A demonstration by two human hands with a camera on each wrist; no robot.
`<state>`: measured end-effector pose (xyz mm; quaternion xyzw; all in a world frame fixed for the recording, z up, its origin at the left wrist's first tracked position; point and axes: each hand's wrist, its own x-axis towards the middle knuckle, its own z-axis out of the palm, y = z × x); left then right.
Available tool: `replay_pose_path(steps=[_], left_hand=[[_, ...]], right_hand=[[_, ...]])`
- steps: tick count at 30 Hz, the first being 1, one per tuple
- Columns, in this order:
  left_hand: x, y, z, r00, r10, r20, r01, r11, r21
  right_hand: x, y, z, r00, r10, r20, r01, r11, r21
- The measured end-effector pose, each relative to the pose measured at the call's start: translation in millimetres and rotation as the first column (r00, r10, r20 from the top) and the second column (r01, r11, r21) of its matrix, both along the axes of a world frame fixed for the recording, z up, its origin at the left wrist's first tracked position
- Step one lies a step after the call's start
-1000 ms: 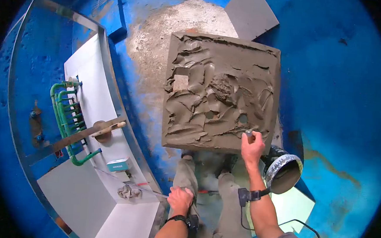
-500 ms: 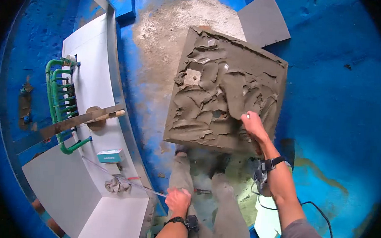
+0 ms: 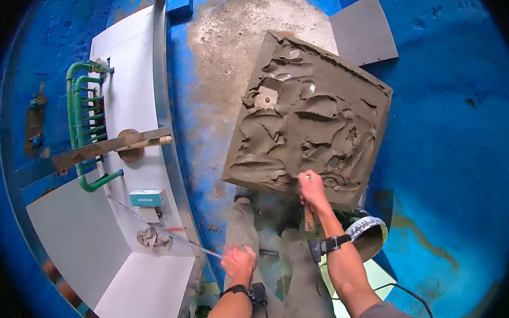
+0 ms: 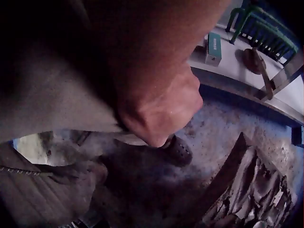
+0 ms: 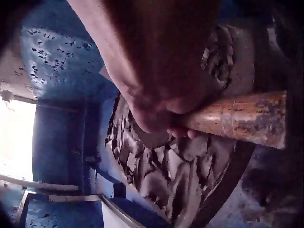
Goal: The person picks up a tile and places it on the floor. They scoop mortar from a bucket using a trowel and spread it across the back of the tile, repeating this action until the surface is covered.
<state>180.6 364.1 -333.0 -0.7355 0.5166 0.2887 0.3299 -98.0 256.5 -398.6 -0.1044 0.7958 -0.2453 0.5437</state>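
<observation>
A mortar-covered square panel lies before the person, its wet surface ridged and uneven. At its near edge the right hand grips a trowel, whose worn wooden handle points back toward the legs. In the right wrist view the fingers wrap the narrow end of the handle; the blade is hidden there. The left hand rests as a fist on the left leg, its palm side out of sight. A thin pale strip runs from the bench up to it in the head view.
Left stands a white bench with green pipes, a teal box, a crumpled rag and a wooden-handled tool. A black bucket stands near the right elbow. A grey board leans at the back.
The right hand and trowel have swept over the mortar, then left and back to the near edge, smoothing the middle. The head view has turned. The left hand stays on the leg.
</observation>
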Motion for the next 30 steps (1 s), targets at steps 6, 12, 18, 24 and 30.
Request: replay_pose_path(steps=[6, 12, 18, 24, 30], left_hand=[[-6, -9, 4, 1.0, 0.0, 0.012, -0.001, 1.0, 0.019], [-3, -13, 7, 1.0, -0.003, 0.005, 0.003, 1.0, -0.003], [2, -8, 5, 1.0, 0.02, 0.009, -0.02, 1.0, -0.009], [5, -11, 7, 1.0, 0.011, 0.014, -0.011, 1.0, 0.023], [4, -12, 7, 1.0, -0.001, 0.029, 0.001, 1.0, 0.021]], right_hand=[[36, 9, -4, 0.809, 0.432, -0.397, -0.459, 0.888, 0.031], [11, 2, 13, 0.329, 0.73, -0.599, -0.645, 0.638, 0.422], [31, 21, -23, 0.708, 0.382, -0.593, -0.351, 0.92, 0.174], [90, 17, 3, 0.919, 0.128, -0.373, -0.162, 0.985, -0.06], [56, 53, 35, 0.98, -0.19, 0.055, 0.188, 0.981, 0.053]])
